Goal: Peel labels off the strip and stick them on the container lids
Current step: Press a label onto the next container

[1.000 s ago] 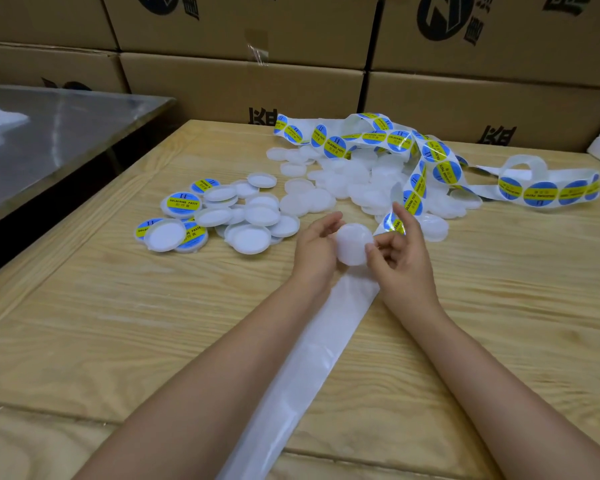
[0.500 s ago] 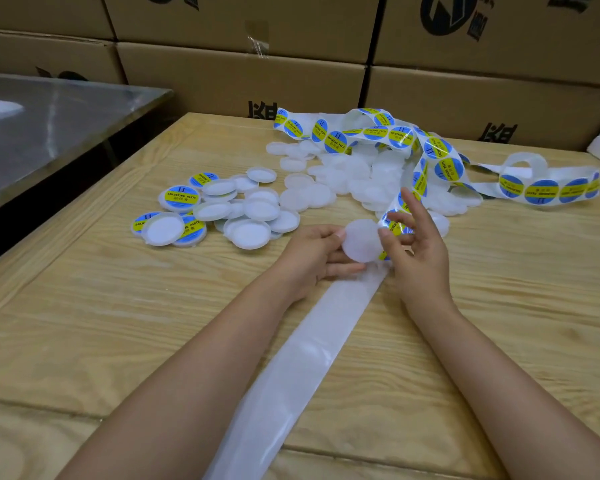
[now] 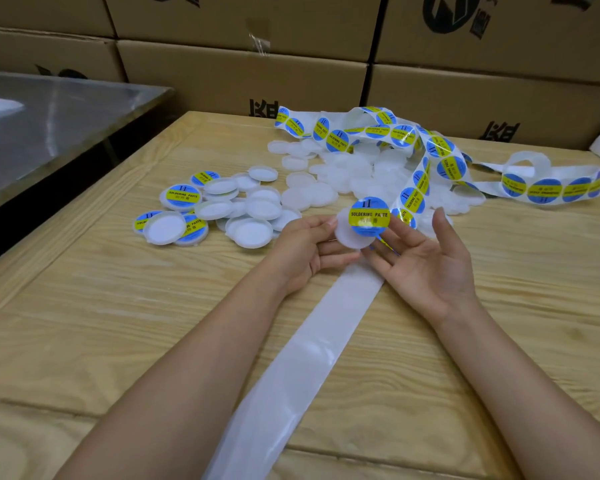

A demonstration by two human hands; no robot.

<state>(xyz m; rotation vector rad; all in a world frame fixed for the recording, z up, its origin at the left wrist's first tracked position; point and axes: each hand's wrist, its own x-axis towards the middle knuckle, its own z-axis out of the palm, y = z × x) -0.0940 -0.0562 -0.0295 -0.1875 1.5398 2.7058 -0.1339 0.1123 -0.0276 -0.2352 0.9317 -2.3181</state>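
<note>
Head view: the left hand (image 3: 305,251) pinches a white lid (image 3: 343,237) by its edge, fingers curled round it, and holds it just above the desk (image 3: 84,306) near the middle. A blue and yellow label (image 3: 370,216) sits on the lid's top face but off-centre, towards its far right rim. I judge it is just laid on and not yet smoothed down. The right hand (image 3: 426,258) lies palm up beside the lid with its fingers released and nearly straight, their tips at or under the lid and gripping nothing.

Towards the left edge a small heap of labelled lids (image 3: 182,197) shows what is done. Only a few show stickers, and many in that heap lie rim-up, so their faces cannot be checked. Towards the far edge a larger heap of bare lids (image 3: 343,171) waits. The strip (image 3: 409,136) loops over that heap and trails to the right edge, carrying many labels. Its emptied backing (image 3: 309,368) runs from under the hands to the near edge.

By my reckoning the job is in an early stretch, with more lids waiting than finished. Cartons (image 3: 239,81) stand behind the far edge.
</note>
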